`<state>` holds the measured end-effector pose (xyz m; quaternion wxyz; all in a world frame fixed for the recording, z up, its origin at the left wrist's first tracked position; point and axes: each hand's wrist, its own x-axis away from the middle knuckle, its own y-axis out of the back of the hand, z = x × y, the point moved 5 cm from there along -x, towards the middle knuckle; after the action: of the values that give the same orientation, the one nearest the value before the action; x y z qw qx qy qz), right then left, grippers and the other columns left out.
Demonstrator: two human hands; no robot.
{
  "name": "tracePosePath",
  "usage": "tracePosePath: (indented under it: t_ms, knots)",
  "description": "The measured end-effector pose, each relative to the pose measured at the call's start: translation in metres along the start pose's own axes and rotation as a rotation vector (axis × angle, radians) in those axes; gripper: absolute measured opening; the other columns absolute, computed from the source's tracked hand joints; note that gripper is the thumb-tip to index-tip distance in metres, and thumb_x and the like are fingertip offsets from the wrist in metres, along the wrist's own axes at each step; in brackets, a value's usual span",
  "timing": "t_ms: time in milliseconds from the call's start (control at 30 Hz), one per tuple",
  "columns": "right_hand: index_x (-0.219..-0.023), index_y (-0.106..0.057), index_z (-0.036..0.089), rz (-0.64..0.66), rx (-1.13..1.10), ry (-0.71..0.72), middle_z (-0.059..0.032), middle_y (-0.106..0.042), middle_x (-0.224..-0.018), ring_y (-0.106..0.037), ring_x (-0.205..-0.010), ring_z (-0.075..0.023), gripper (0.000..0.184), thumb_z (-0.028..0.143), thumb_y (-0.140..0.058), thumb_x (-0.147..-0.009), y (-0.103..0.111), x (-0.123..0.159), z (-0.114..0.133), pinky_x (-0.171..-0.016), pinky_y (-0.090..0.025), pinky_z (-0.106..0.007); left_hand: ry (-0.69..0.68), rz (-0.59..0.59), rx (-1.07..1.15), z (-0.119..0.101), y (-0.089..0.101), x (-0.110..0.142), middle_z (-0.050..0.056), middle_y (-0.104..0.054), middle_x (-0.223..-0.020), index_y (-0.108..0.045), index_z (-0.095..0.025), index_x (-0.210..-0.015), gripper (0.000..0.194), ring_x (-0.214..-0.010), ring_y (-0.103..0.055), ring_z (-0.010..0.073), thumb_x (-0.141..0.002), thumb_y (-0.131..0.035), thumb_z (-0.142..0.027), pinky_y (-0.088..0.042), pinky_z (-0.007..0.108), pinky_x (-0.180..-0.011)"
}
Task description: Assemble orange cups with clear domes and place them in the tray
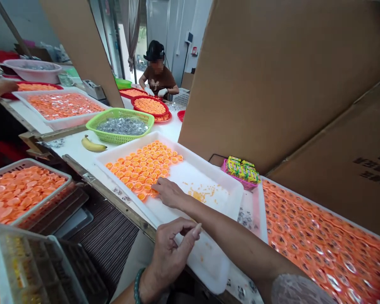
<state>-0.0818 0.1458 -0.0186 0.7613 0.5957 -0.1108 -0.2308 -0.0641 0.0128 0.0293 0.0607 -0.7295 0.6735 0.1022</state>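
Observation:
A white tray (221, 198) in front of me holds several small orange round caps (142, 166) laid in rows at its far left end. My right hand (167, 192) reaches across the tray, fingers curled down on the caps at the near edge of the rows. My left hand (171, 249) hovers at the tray's near rim, thumb and forefinger pinched together; whether anything sits between them I cannot tell. Small orange bits (199, 194) lie loose on the tray's bare floor.
A large tray of orange pieces (329, 245) lies to the right, a pink basket of yellow packets (242, 169) behind. A green basket (120, 122), a banana (93, 145) and more orange-filled trays (63, 105) stand to the left. Cardboard walls rise right. A person (158, 78) works at the far end.

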Motion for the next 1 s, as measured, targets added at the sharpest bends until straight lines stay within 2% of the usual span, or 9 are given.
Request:
tracePosePath:
  t_ms: [167,400,633,900,1000]
  knots:
    - [-0.090,-0.058,0.021,-0.036,0.071,-0.008,-0.0029,-0.053,-0.093,-0.050,-0.086,-0.0177,0.010,0.026,-0.060,-0.081,-0.002,0.010,-0.001,-0.068,-0.039,-0.025,0.084,-0.029,0.053,0.017,0.007,0.004,0.006,-0.068,-0.073,-0.068,-0.017,-0.081,0.022,-0.068,-0.061,0.0176,-0.084,-0.054,-0.033,-0.049,0.027,-0.066]
    - [-0.105,-0.052,0.020,-0.085,-0.022,-0.042,-0.0052,-0.054,-0.104,-0.049,-0.096,-0.0189,0.033,0.026,-0.067,-0.076,0.000,0.007,-0.005,-0.077,-0.041,-0.028,0.105,-0.050,0.064,0.020,0.006,0.002,0.007,-0.068,-0.075,-0.069,-0.017,-0.081,0.022,-0.068,-0.062,0.0179,-0.083,-0.055,-0.034,-0.049,0.027,-0.065]
    - [-0.101,-0.057,0.020,-0.023,0.012,-0.039,-0.0035,-0.059,-0.092,-0.052,-0.089,-0.0191,0.024,0.022,-0.063,-0.078,-0.002,0.015,-0.013,-0.071,-0.041,-0.027,0.140,-0.080,0.125,0.018,0.007,-0.001,0.006,-0.068,-0.074,-0.067,-0.016,-0.081,0.022,-0.069,-0.063,0.0184,-0.083,-0.055,-0.034,-0.050,0.028,-0.065]
    - [-0.097,-0.059,0.021,-0.006,-0.003,-0.015,-0.0043,-0.057,-0.094,-0.053,-0.087,-0.0204,0.026,0.033,-0.067,-0.075,-0.003,0.013,-0.011,-0.068,-0.041,-0.028,0.163,-0.111,0.175,0.018,0.007,-0.002,0.005,-0.069,-0.075,-0.068,-0.016,-0.081,0.020,-0.069,-0.064,0.0181,-0.082,-0.056,-0.033,-0.051,0.027,-0.064]
    - [-0.089,-0.058,0.019,0.037,-0.015,-0.061,-0.0031,-0.058,-0.086,-0.054,-0.077,-0.0183,0.021,0.031,-0.067,-0.073,0.004,0.018,-0.013,-0.063,-0.040,-0.027,0.152,-0.184,0.181,0.021,0.011,-0.003,0.005,-0.069,-0.077,-0.068,-0.017,-0.084,0.018,-0.073,-0.064,0.0177,-0.080,-0.059,-0.032,-0.051,0.026,-0.069]
